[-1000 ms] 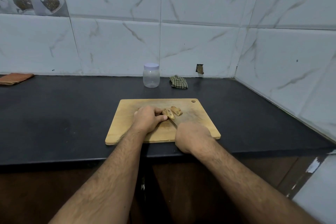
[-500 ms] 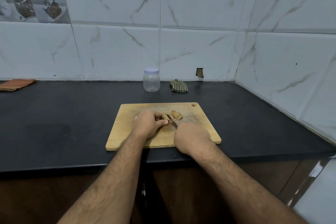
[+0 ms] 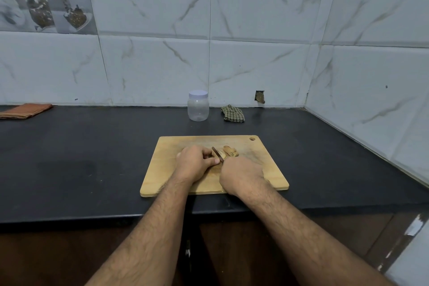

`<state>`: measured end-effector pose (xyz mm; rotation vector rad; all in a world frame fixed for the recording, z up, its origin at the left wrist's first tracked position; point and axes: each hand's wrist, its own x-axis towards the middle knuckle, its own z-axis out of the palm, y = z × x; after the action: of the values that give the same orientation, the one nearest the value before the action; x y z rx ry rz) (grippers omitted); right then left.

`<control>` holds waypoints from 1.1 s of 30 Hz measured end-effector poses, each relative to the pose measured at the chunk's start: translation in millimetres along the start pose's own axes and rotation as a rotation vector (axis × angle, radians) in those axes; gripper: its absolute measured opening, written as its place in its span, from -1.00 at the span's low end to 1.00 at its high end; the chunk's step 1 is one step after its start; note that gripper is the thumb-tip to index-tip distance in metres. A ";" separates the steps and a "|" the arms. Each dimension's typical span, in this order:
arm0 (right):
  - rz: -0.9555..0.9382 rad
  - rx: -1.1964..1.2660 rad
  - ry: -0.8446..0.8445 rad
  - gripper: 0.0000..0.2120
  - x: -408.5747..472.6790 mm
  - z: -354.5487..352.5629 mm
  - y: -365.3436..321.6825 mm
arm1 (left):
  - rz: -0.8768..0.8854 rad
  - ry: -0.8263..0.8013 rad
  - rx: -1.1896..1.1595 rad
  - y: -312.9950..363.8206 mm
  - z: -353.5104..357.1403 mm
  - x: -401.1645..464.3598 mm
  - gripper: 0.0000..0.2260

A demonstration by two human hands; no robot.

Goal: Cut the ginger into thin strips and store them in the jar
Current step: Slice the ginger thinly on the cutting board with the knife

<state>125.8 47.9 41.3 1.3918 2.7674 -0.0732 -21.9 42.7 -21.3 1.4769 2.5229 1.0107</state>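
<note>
A wooden cutting board (image 3: 267,169) lies on the black counter in front of me. My left hand (image 3: 193,162) sits on the board with curled fingers and holds a piece of ginger, mostly hidden under the fingers. My right hand (image 3: 241,175) grips a knife (image 3: 218,154) whose dark blade points away from me, right beside the left fingertips. A second ginger piece (image 3: 230,151) lies loose just right of the blade. The clear plastic jar (image 3: 198,105) with a white lid stands closed near the back wall.
A checked cloth (image 3: 232,113) lies right of the jar. An orange folded cloth (image 3: 24,111) sits at the far left of the counter (image 3: 81,158). Tiled walls close the back and right side. The counter's front edge runs just under my forearms.
The view has tilted a little, so everything sits lower in frame. The knife blade has shifted closer to my left fingertips over the held ginger. Both hands stay on the board.
</note>
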 end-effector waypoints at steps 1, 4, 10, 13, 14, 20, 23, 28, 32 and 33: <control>0.001 0.001 0.001 -0.71 0.1 -0.2 -0.1 | -0.003 0.001 -0.003 0.0 0.0 -0.1 -0.83; -0.001 0.003 0.005 -0.70 0.7 0.7 -0.2 | -0.001 -0.007 -0.012 0.1 -0.4 0.0 -0.83; -0.010 0.012 0.021 -0.73 0.8 2.7 1.2 | 0.008 -0.002 -0.005 1.1 -1.0 -0.4 -0.83; -0.016 0.016 0.031 -0.72 -0.2 3.4 2.4 | 0.008 0.002 -0.006 -0.2 0.4 0.7 -0.83; -0.019 0.015 0.030 -0.72 -0.3 3.4 2.5 | 0.006 0.001 -0.006 -0.6 0.9 1.0 -0.82; -0.014 0.005 -0.003 -0.71 -0.8 -0.1 0.7 | 0.001 -0.006 0.007 -1.6 1.3 1.8 -0.80; -0.008 -0.001 -0.019 -0.71 -1.0 -1.9 -0.6 | -0.005 -0.016 0.012 -0.1 0.5 2.1 -0.83; -0.008 0.000 -0.035 -0.68 -0.5 -4.1 -1.7 | -0.009 -0.026 0.015 0.5 -1.1 2.0 -0.83; -0.028 -0.009 -0.055 -0.63 0.5 -6.6 -2.6 | -0.008 -0.034 0.019 0.5 -1.0 2.1 -0.82; -0.037 -0.009 -0.061 -0.61 0.6 -6.8 -2.5 | -0.009 -0.037 0.021 0.1 -0.9 2.5 -0.83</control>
<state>123.3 47.4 48.2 1.3141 2.7406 -0.1016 -23.5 44.3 -19.9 1.4743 2.5207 0.9496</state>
